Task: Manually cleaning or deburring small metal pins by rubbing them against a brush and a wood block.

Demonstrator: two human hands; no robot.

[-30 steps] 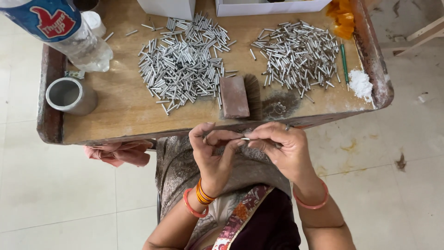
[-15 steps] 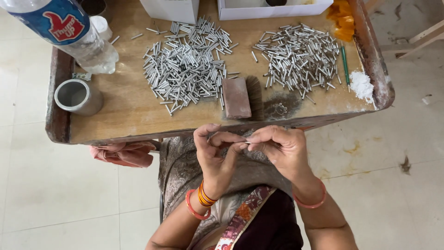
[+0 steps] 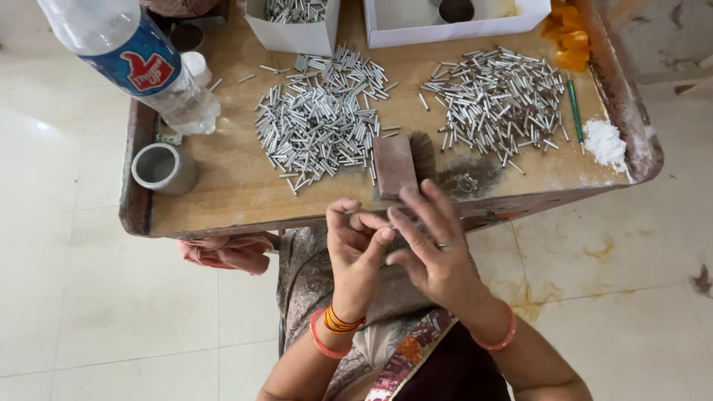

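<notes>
Both hands were held together just near of the table's front edge. Left hand was curled, fingertips pressed against the right hand's fingers; orange and red bangles sat on its wrist. Right hand lay over the left with fingers loosely spread, a ring on one finger and a red bangle on the wrist. Whatever was pinched between the hands was hidden; could not tell what it was.

Wooden table, low rim. At its front edge, just beyond the hands, a small brown block stood. Left of it a metal cup. Behind the block, left pile of short metal tubes; to the right, well apart, right pile of metal tubes. White powder and a green stick lay at the right end.

Far left: clear plastic bottle with blue label. Far edge: small white box holding tubes and a larger white box. Orange pieces at far right corner.
</notes>
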